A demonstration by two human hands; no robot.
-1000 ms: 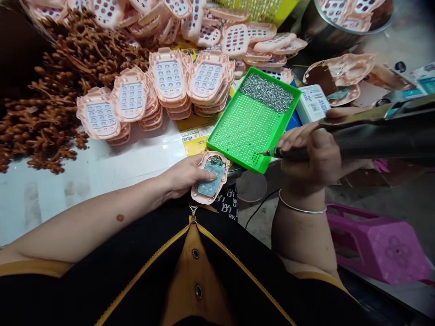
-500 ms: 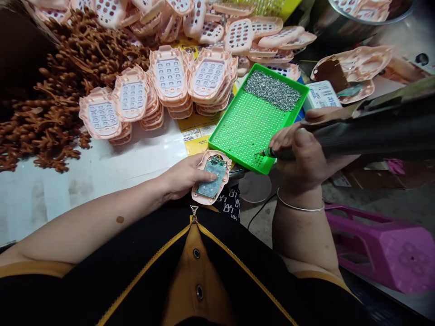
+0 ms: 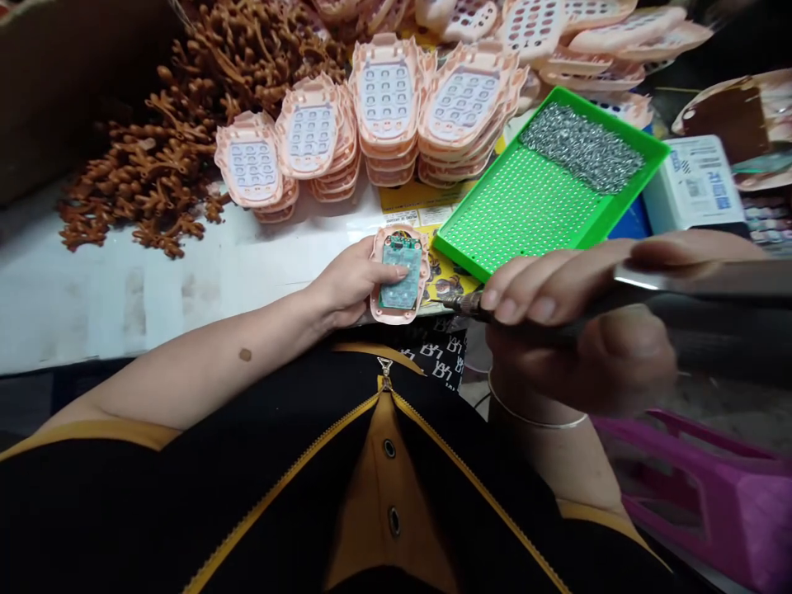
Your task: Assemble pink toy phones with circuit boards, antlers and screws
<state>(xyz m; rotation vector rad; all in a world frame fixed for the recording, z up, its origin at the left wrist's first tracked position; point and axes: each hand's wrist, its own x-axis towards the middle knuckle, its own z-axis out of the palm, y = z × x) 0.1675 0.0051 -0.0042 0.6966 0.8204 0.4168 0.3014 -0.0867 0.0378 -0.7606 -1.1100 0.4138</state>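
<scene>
My left hand grips a pink plastic shell near the table's front edge. Inside the shell sits a green circuit board, its face up, and my left thumb lies across it. In my right hand is a dark power screwdriver, held level with the fingers wrapped round it. Its bit points left, a little to the right of the shell and apart from it. Whether a screw is on the tip is too small to tell. A green perforated tray lies beyond, with many silver screws at its far end.
Stacked pink shells with white keypads stand behind my left hand. Brown plastic parts are heaped at the back left. A white box is right of the tray. A purple stool stands at lower right.
My right hand has brought the screwdriver from over the tray's near end toward the shell. The camera view has shifted; my left hand still holds the shell with its thumb on the board.
</scene>
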